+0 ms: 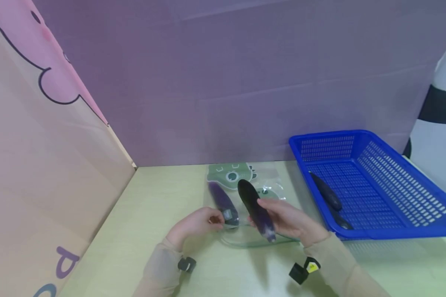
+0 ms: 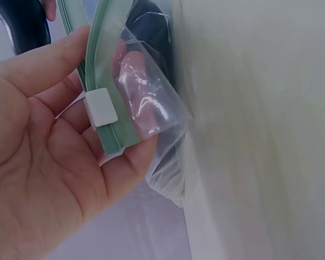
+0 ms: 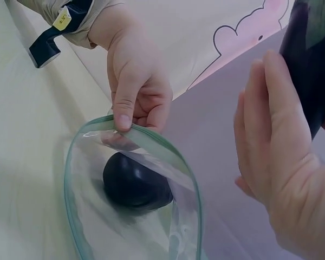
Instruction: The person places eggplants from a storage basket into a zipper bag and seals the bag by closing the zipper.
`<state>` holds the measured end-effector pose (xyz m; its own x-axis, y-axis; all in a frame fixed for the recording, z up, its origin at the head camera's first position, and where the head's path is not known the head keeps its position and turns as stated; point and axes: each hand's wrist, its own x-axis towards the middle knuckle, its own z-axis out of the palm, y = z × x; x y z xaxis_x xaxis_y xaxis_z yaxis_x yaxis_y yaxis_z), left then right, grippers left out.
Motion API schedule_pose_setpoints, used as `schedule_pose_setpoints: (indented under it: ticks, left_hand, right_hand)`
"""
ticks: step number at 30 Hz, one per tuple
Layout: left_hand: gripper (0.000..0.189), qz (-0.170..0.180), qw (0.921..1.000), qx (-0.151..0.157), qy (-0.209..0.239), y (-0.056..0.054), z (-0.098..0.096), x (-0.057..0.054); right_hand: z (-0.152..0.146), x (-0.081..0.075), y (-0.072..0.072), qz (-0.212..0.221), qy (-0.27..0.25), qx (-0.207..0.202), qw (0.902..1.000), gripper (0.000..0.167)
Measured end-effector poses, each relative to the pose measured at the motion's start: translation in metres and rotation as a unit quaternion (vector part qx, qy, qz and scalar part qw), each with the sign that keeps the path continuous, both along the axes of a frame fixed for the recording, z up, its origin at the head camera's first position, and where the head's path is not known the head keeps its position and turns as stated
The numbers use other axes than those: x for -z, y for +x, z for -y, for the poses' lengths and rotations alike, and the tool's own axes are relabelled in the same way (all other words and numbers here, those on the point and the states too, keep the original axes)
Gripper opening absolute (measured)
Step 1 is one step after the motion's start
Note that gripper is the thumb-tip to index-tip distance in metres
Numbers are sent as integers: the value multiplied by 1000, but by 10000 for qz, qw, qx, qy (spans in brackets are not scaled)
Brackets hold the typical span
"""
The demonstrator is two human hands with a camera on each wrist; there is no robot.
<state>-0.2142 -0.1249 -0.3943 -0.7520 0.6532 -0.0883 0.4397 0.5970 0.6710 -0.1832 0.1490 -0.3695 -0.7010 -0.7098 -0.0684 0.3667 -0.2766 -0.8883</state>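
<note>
A clear zip bag (image 3: 76,216) with a green rim and green cartoon print lies on the table, its mouth spread apart. My left hand (image 1: 198,225) pinches the rim near the white slider (image 2: 101,107). One dark purple eggplant (image 1: 221,200) is inside the bag on the left; its rounded end shows through the mouth in the right wrist view. Over the right part of the bag, my right hand (image 1: 288,216) grips a second eggplant (image 1: 253,202) between thumb and fingers, tilted, with its paler end toward me. Some of the right fingers are hidden behind it in the head view.
To the right stands a blue plastic basket (image 1: 375,194) with two eggplants (image 1: 326,192) along its left side. A purple-grey panel (image 1: 245,82) rises behind the pale table (image 1: 163,194), and a printed panel (image 1: 52,165) on the left. A white-and-black object (image 1: 436,136) is at far right.
</note>
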Motion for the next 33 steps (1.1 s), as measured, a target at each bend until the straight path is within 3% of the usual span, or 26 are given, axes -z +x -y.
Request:
schedule_pose_setpoints:
  ticks: [4,10,18,33]
  left_hand:
    - [7,35,10000,-34,55,0,0,-1]
    - [8,-44,9998,-179,103,2,0,-2]
    - [9,-136,9991,-311,255,1,1,-2]
    - [10,-517,9947,-706,537,0,-1,-3]
  right_hand:
    - [-1,3,-1,-231,-63,-599,9979,25]
    - [1,3,1,-465,-3,-1167,9921,35]
    - [7,8,5,-493,391,-1303,9895,55]
    - [10,8,11,-427,1084,-1546,9811,58]
